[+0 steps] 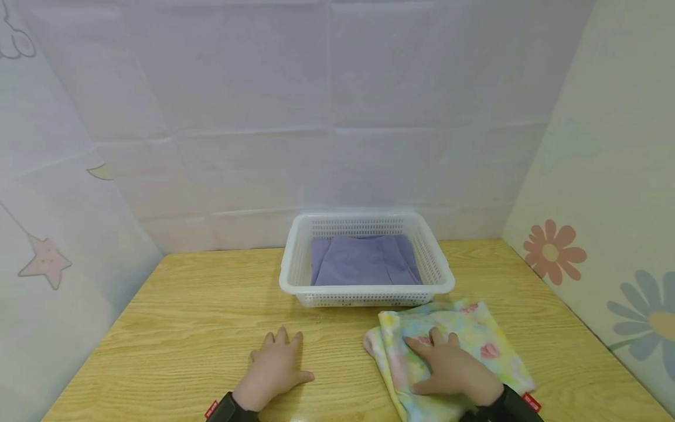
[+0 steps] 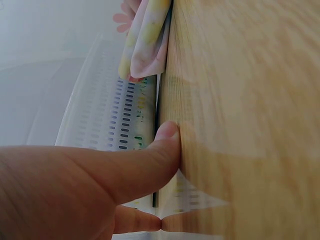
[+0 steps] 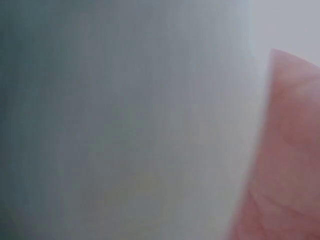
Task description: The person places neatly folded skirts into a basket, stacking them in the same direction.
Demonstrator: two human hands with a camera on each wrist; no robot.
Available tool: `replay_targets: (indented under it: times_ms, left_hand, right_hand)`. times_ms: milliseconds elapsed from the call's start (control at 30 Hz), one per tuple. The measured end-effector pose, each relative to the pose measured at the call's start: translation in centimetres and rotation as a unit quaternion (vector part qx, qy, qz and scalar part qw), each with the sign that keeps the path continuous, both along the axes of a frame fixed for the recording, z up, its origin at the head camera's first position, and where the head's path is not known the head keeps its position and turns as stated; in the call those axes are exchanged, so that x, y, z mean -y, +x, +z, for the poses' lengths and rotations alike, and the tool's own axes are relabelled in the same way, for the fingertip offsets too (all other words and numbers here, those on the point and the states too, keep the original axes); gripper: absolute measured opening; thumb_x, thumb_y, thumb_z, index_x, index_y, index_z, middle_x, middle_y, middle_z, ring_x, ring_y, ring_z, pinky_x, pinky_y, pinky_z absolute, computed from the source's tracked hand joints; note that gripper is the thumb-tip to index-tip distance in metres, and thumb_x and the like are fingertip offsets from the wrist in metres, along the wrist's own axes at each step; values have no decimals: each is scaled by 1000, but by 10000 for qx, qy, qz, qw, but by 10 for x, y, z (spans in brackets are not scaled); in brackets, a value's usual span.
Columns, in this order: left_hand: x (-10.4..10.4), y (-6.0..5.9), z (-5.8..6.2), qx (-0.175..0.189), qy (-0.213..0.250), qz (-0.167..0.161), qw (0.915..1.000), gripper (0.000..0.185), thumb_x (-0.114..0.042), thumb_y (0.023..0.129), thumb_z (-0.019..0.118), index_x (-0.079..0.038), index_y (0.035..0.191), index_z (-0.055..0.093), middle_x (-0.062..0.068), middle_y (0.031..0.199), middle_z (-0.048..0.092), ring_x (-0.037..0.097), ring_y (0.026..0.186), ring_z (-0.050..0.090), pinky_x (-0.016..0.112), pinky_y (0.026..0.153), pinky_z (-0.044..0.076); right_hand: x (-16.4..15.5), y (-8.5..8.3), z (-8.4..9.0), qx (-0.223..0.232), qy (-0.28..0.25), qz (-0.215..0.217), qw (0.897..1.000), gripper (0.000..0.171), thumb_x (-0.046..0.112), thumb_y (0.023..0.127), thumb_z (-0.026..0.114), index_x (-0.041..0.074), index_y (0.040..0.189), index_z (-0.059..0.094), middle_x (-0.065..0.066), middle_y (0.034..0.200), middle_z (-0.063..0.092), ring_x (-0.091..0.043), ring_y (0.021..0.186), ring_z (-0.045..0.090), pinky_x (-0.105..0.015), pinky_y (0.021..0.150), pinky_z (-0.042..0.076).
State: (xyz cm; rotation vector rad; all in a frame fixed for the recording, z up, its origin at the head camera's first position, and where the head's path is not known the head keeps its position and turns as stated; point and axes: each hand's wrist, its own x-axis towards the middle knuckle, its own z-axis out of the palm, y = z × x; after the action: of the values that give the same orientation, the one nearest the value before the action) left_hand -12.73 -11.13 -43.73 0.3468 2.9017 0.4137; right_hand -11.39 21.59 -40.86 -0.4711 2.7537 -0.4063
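Folded pastel cloth (image 1: 453,346) under flat right hand (image 1: 453,369), long axis near-to-far; left hand (image 1: 274,369) flat on table (image 1: 184,316), holding nothing.

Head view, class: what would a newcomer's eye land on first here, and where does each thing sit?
First, the white slotted basket at the back middle of the wooden table, with a folded purple cloth inside. Next, the pastel flowered cloth lying folded just in front of the basket, to the right, with the right hand pressing flat on it. The left hand rests flat on bare wood beside it.
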Motion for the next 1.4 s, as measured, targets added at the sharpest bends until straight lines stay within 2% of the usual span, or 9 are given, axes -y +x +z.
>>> replay_targets:
  times_ms: [167, 233, 467, 600, 700, 900, 1100, 1267, 1400]
  left_hand:
    - [0, 0, 0, -9, 20, 42, 10000, 85, -54, 68, 77, -3, 132, 53, 32, 134, 43, 57, 118, 41, 76, 73, 39]
    - [0, 0, 0, -14, 1, 38, 10000, 85, -54, 68, 77, -3, 131, 53, 32, 134, 43, 56, 118, 41, 76, 73, 39]
    - [-1, 1, 3, -77, -14, 8, 10000, 85, -54, 67, 77, -2, 131, 54, 31, 133, 44, 55, 117, 43, 76, 71, 40]
    - [0, 1, 4, -45, -2, 14, 10000, 85, -54, 68, 77, -2, 131, 54, 31, 133, 44, 55, 117, 43, 76, 72, 39]
    - [0, 1, 4, -46, -3, 11, 10000, 85, -54, 67, 77, -2, 131, 54, 31, 132, 44, 54, 117, 43, 75, 72, 40]
    - [0, 0, 1, -7, -73, -9, 10000, 85, -54, 68, 77, -4, 132, 54, 29, 132, 45, 54, 117, 43, 75, 72, 40]
    - [-1, 0, 1, 21, -83, -21, 10000, 85, -55, 67, 77, -4, 131, 54, 29, 132, 45, 54, 117, 43, 75, 72, 40]
    - [0, 1, 2, 0, -90, -23, 10000, 85, -55, 68, 76, -3, 132, 53, 29, 131, 45, 54, 118, 42, 75, 72, 40]
    - [0, 1, 2, 5, -119, -43, 9999, 86, -56, 68, 75, -3, 132, 53, 29, 131, 45, 55, 118, 42, 76, 72, 40]
  right_hand:
    - [10, 2, -1, 11, 15, -147, 9999, 84, 46, 68, 81, 12, 138, 49, -45, 132, 33, -62, 106, 39, -59, 63, 52]
    - [15, 2, -2, 9, -2, -232, 9997, 84, 45, 67, 81, 13, 138, 49, -41, 131, 36, -57, 104, 40, -55, 63, 52]
    - [30, 6, -5, -73, -76, -395, 9992, 82, 45, 69, 81, 11, 137, 51, -37, 129, 40, -61, 107, 40, -54, 61, 53]
    - [40, 7, -8, -143, -78, -422, 9990, 82, 47, 69, 80, 10, 136, 52, -27, 118, 45, -47, 96, 42, -44, 56, 52]
    - [48, 8, -10, -170, -65, -388, 9991, 82, 48, 69, 79, 10, 136, 52, -24, 114, 45, -43, 93, 41, -41, 55, 52]
    - [66, 12, -12, -261, -107, -177, 9994, 81, 49, 69, 79, 10, 135, 53, -32, 127, 43, -48, 99, 42, -38, 52, 52]
    - [86, 14, -11, -388, -119, 2, 9992, 80, 51, 70, 77, 11, 135, 53, -27, 120, 46, -47, 97, 45, -30, 48, 48]
    - [103, 13, -6, -528, -8, -44, 9986, 78, 51, 69, 78, 11, 133, 55, -22, 113, 48, -47, 97, 45, -35, 52, 50]
    - [114, 12, -2, -460, 42, -120, 9989, 78, 52, 70, 77, 11, 133, 55, -22, 115, 49, -43, 96, 45, -39, 56, 51]
